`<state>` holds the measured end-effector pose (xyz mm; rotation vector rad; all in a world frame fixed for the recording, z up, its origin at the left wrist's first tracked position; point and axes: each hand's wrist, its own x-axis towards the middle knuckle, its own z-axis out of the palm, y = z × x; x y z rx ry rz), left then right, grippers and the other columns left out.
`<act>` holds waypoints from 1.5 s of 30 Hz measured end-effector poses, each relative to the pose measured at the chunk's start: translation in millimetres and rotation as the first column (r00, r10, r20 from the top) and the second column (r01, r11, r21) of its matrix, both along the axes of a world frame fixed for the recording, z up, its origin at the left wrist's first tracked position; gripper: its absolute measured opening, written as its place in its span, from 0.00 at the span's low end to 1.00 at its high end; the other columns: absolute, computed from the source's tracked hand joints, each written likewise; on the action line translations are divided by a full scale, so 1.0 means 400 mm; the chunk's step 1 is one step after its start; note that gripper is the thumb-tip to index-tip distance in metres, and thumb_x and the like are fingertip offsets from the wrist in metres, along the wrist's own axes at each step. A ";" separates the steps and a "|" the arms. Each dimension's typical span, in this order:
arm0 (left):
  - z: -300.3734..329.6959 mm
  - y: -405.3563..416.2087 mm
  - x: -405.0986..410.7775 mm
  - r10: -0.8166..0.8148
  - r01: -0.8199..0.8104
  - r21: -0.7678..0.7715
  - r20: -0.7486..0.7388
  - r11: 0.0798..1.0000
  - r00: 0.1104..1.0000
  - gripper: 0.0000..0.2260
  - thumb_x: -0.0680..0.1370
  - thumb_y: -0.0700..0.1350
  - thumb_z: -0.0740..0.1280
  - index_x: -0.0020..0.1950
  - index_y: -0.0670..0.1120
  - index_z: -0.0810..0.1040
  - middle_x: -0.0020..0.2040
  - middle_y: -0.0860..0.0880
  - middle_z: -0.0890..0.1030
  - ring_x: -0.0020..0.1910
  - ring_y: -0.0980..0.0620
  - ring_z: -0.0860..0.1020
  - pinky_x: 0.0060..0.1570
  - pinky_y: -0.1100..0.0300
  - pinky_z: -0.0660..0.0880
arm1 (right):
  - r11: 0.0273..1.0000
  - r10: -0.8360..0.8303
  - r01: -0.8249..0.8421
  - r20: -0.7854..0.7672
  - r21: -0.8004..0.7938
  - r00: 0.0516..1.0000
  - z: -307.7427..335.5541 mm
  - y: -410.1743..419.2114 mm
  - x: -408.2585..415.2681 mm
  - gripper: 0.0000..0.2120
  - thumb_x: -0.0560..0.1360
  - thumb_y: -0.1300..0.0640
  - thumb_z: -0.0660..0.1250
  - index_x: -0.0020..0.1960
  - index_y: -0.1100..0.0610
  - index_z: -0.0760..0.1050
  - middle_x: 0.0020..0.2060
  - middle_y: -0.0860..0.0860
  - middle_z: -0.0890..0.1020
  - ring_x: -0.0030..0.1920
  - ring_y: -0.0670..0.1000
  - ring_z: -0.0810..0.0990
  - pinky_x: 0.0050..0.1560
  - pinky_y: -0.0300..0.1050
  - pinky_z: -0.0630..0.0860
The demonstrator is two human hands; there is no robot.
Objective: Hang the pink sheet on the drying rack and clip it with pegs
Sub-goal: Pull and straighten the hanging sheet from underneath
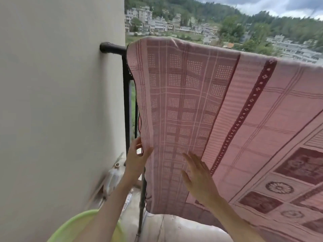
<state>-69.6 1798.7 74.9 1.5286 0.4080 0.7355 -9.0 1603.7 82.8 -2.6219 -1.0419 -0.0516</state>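
Both hands are up against the sheet: left hand (138,155) grips the sheet's left hanging edge, thumb on the near face and fingers curled round behind it, low down beside the black metal railing post (126,102); right hand (198,177) is flat and open, fingers straight and spread, palm toward the cloth just right of the left hand, whether it actually touches is hard to tell. Landmark is the black metal railing (111,48) fixed to the wall. Pale cream plastered wall (61,102) fills everything left of the railing. Pink woven sheet with dark red checks, dotted squares and flower-motif bands (218,105) is draped over the railing's top bar, hanging down on the near side from the railing's wall end off past the right frame edge; its left edge hangs just beside the post, its bottom hem reaches down near the pale concrete ledge (174,227) at the railing's foot. No peg shows on the sheet's top fold. Beyond the railing: a hillside town of pale multi-storey buildings (157,23) with green trees. Light green round plastic basin (75,227), only its rim seen, sits below and left of the railing, under the left forearm. Clear plastic jug with a small spout (112,179) stands in the corner at the railing's base, against the wall.
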 end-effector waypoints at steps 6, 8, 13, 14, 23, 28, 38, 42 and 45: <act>-0.324 -0.104 -0.009 0.086 -0.085 0.012 -0.177 0.996 0.980 0.09 0.76 0.38 0.65 0.56 0.44 0.74 0.48 0.55 0.78 0.46 0.65 0.77 0.44 0.71 0.73 | 0.997 -0.079 0.063 -0.445 -0.051 0.892 -0.331 -0.108 0.043 0.24 0.79 0.54 0.59 0.74 0.52 0.58 0.71 0.49 0.67 0.70 0.50 0.66 0.69 0.42 0.61; -0.459 -0.144 0.002 0.094 -0.091 0.024 -0.223 0.996 0.970 0.07 0.76 0.39 0.66 0.53 0.45 0.76 0.47 0.57 0.78 0.46 0.67 0.76 0.45 0.71 0.69 | 0.994 -0.108 0.091 -0.553 -0.058 0.826 -0.473 -0.135 0.069 0.23 0.78 0.55 0.61 0.72 0.54 0.62 0.68 0.50 0.71 0.68 0.49 0.69 0.67 0.42 0.64; -0.757 -0.203 0.042 0.153 -0.160 -0.010 -0.239 0.987 0.959 0.10 0.76 0.41 0.66 0.57 0.49 0.75 0.53 0.50 0.80 0.50 0.53 0.77 0.49 0.59 0.73 | 0.967 -0.191 0.253 -0.755 -0.034 0.628 -0.803 -0.135 0.131 0.18 0.77 0.54 0.64 0.66 0.54 0.68 0.54 0.49 0.77 0.54 0.49 0.76 0.53 0.40 0.70; -0.807 -0.203 0.055 0.162 -0.166 0.004 -0.232 0.986 0.959 0.09 0.76 0.41 0.66 0.56 0.48 0.75 0.52 0.50 0.80 0.51 0.53 0.77 0.50 0.62 0.72 | 0.955 -0.193 0.295 -0.799 -0.021 0.569 -0.867 -0.127 0.140 0.18 0.77 0.54 0.64 0.66 0.55 0.68 0.52 0.48 0.77 0.53 0.49 0.76 0.52 0.42 0.71; -1.249 -0.187 0.162 0.097 -0.089 0.054 -0.169 0.995 0.981 0.04 0.77 0.42 0.64 0.43 0.50 0.74 0.35 0.62 0.78 0.39 0.63 0.76 0.43 0.70 0.74 | 0.669 0.219 0.736 -0.974 0.103 -0.064 -1.400 -0.020 0.245 0.11 0.73 0.47 0.67 0.52 0.51 0.73 0.56 0.52 0.77 0.60 0.55 0.75 0.63 0.57 0.72; -1.475 -0.186 0.197 0.241 -0.227 0.104 -0.145 0.968 0.960 0.13 0.77 0.42 0.65 0.34 0.37 0.71 0.31 0.41 0.71 0.32 0.50 0.69 0.35 0.59 0.67 | 0.474 0.575 0.805 -0.818 0.356 0.024 -1.568 0.070 0.307 0.10 0.67 0.51 0.70 0.44 0.54 0.75 0.43 0.49 0.79 0.44 0.48 0.80 0.55 0.50 0.75; -1.770 -0.161 0.273 0.306 -0.297 0.077 -0.293 0.952 0.906 0.29 0.78 0.44 0.64 0.74 0.44 0.54 0.74 0.44 0.59 0.73 0.48 0.57 0.71 0.54 0.56 | 0.207 0.551 0.817 -0.755 0.538 0.357 -1.637 0.013 0.416 0.02 0.73 0.59 0.68 0.42 0.54 0.76 0.38 0.47 0.79 0.42 0.48 0.75 0.45 0.43 0.71; -1.730 -0.096 0.353 0.421 -0.434 0.021 -0.294 0.900 0.858 0.43 0.74 0.47 0.69 0.75 0.40 0.41 0.77 0.43 0.45 0.76 0.47 0.44 0.74 0.52 0.46 | 0.140 0.527 0.826 -0.748 0.545 0.404 -1.610 -0.052 0.475 0.03 0.75 0.59 0.66 0.42 0.54 0.74 0.37 0.47 0.78 0.40 0.46 0.74 0.42 0.41 0.71; -1.712 -0.055 0.412 0.480 -0.491 -0.019 -0.175 0.871 0.859 0.42 0.73 0.38 0.69 0.76 0.43 0.42 0.77 0.45 0.48 0.76 0.46 0.48 0.74 0.48 0.50 | 0.131 0.518 0.820 -0.744 0.557 0.423 -1.605 -0.077 0.510 0.05 0.75 0.58 0.66 0.41 0.54 0.73 0.35 0.46 0.78 0.39 0.45 0.75 0.42 0.40 0.71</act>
